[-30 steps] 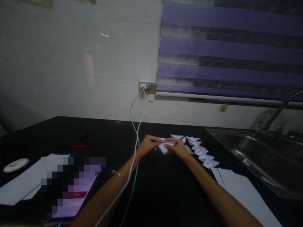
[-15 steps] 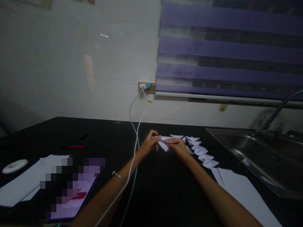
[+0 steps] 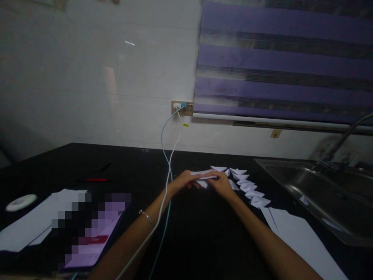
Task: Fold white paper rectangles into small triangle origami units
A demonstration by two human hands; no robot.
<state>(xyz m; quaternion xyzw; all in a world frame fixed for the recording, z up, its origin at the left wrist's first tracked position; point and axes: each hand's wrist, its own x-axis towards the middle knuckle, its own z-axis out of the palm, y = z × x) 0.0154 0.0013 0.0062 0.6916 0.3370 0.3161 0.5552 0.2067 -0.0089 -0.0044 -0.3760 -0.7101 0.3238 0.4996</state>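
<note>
A folded piece of white paper [image 3: 201, 174] is held between both hands, a little above the black counter. My left hand [image 3: 184, 181] grips its left side, fingers closed on the paper, some of them hidden beneath it. On the other side my right hand [image 3: 220, 183] pinches the paper's right end. A folded flap hangs down between the hands. Just beyond and to the right of my right hand, several folded paper boats [image 3: 246, 182] stand in a row. A silvery bracelet [image 3: 145, 215] circles my left wrist.
White sheets [image 3: 300, 229] lie right of my right arm, beside a steel sink [image 3: 314, 194]. More sheets [image 3: 43, 217], a lit tablet-like screen [image 3: 93, 249], a white round object [image 3: 21, 203] and a red pen-like object [image 3: 97, 180] lie left. Charging cables [image 3: 168, 171] cross over my left arm.
My left hand has lowered and flattened over the paper, its raised fingers now closed along the edge. The hanging flap shows less. The right hand stays nearly in place.
</note>
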